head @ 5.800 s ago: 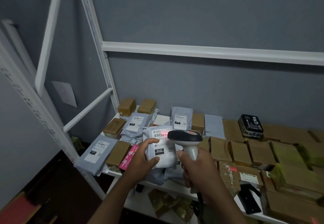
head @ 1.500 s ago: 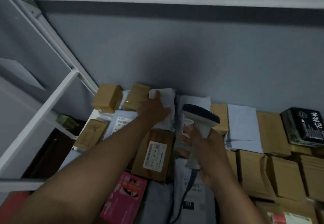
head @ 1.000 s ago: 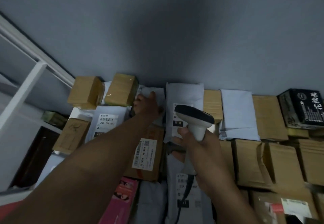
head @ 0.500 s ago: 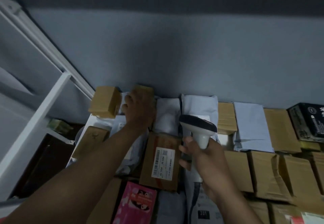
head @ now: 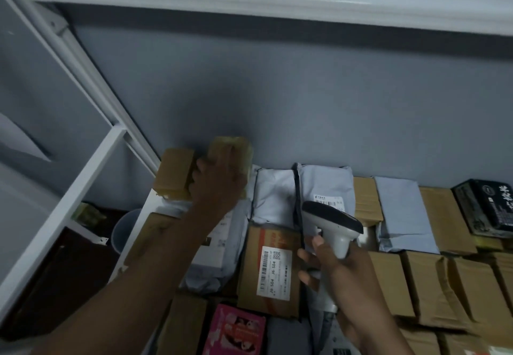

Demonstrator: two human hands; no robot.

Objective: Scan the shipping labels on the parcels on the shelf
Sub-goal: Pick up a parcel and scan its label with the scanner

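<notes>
Brown tape covers the small cardboard box [head: 230, 150] at the back left corner of the shelf [head: 147, 210], and it is gripped from above by the left hand [head: 218, 185], with the fingers curled over its near side. A second taped box [head: 173, 172] stands just beside it, at the corner. The barcode scanner [head: 331, 225] is held by its handle in the right hand [head: 336, 267], above a flat carton with a white shipping label [head: 274, 271]. Grey mailer bags [head: 324, 188] are laid along the back edge.
</notes>
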